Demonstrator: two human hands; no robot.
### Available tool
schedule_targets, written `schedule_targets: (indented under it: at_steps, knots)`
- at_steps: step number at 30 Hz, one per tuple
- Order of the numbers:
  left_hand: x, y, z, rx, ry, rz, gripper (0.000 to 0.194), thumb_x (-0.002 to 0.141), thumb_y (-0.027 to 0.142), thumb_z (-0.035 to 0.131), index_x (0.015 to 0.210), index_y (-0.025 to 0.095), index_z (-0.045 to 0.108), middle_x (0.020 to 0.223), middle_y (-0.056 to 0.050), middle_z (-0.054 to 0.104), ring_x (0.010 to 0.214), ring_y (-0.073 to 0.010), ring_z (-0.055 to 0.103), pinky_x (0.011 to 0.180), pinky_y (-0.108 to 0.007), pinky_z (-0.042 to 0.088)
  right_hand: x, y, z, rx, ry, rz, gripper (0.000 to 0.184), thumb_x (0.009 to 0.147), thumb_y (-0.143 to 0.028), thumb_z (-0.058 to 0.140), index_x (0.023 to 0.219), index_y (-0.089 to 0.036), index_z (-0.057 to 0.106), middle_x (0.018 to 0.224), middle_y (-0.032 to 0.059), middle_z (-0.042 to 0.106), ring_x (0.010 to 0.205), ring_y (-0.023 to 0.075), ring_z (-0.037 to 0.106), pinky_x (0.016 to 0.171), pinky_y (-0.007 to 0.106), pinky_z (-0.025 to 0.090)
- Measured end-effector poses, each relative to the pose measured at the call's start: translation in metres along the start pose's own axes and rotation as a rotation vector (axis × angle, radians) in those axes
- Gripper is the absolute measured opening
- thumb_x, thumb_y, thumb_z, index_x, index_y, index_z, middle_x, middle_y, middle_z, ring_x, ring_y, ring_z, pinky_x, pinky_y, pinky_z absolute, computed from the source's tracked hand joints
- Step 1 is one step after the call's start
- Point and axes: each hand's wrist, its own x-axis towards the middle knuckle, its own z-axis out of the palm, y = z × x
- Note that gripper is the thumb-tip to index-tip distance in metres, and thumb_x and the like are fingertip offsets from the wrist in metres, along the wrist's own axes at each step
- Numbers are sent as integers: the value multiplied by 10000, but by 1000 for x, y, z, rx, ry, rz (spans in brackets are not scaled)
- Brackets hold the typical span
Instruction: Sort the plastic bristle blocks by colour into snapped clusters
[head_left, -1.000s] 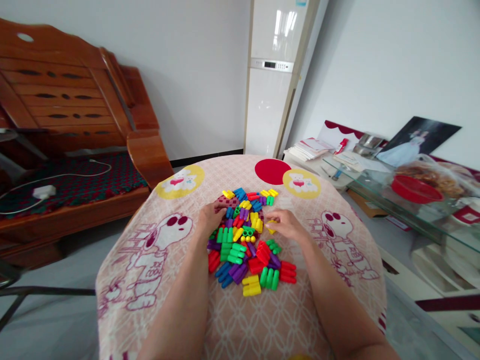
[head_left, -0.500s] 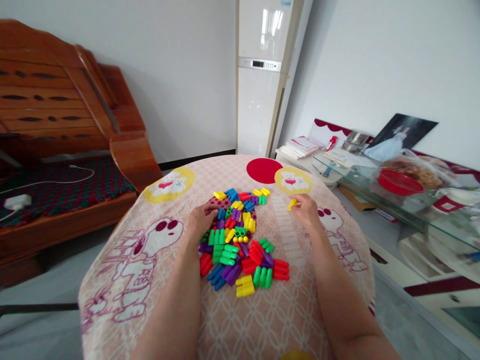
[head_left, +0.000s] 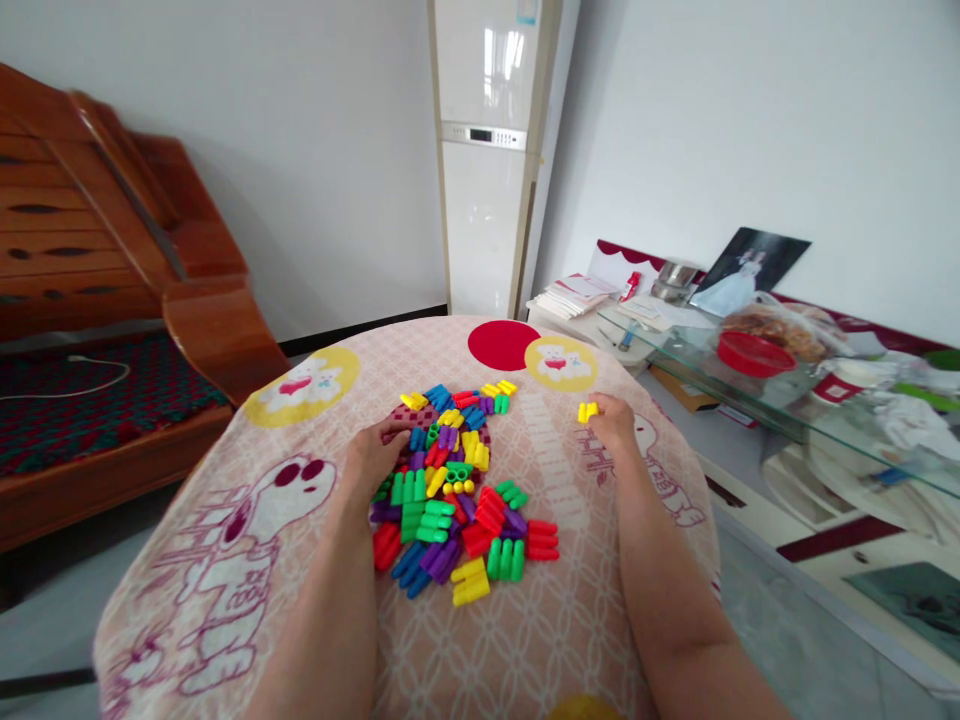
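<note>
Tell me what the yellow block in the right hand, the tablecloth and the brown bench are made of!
The yellow block looks like smooth plastic: one bright, even colour and rounded shapes. The tablecloth seems to be soft, matt fabric, since it drapes over the edge; I can't tell which fibre. The bench looks like varnished wood: reddish brown, with shiny spots where light catches it.

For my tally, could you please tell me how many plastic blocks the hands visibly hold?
1 visible: the yellow plastic block in the right hand, right of the pile; the left hand may hide others.
</note>
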Motion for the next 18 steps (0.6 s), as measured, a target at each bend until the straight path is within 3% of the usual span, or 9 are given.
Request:
schedule_targets:
  at_steps: [4, 8, 14, 18]
  knots:
    - [0, 0, -1, 33, 1, 31, 338, 818, 306, 564, 1096, 206, 729, 720, -14, 715, 605, -162, 676, 570, -239, 532, 0, 7, -10, -222, -87, 29, 205, 650, -142, 534, 705, -128, 731, 699, 98, 711, 658, 199, 615, 580, 271, 387]
    - [3, -2, -1, 30, -8, 14, 349, 815, 305, 561, 1106, 205, 725, 729, -15, 721, 601, -158, 674, 572, -236, 532, 3, 16, -15, -220, -91, 68, 209, 681, -192, 564, 727, -141, 761, 723, 97, 729, 696, 208, 633, 612, 275, 398]
    - [2, -1, -1, 27, -10, 12, 339, 823, 293, 562, 1106, 208, 727, 722, -14, 710, 584, -151, 663, 557, -229, 523, 5, 23, -14, -82, 148, 205, 315, 784, -269, 529, 915, -125, 777, 854, 124, 755, 747, 219, 646, 674, 286, 446]
    - [-1, 4, -2, 37, 1, -4, 332, 820, 275, 567, 1100, 204, 731, 719, -10, 708, 570, -144, 652, 555, -225, 522, 4, 23, -10, -208, 171, 206, 308, 813, -223, 507, 934, -111, 767, 914, 155, 738, 813, 240, 638, 729, 303, 426]
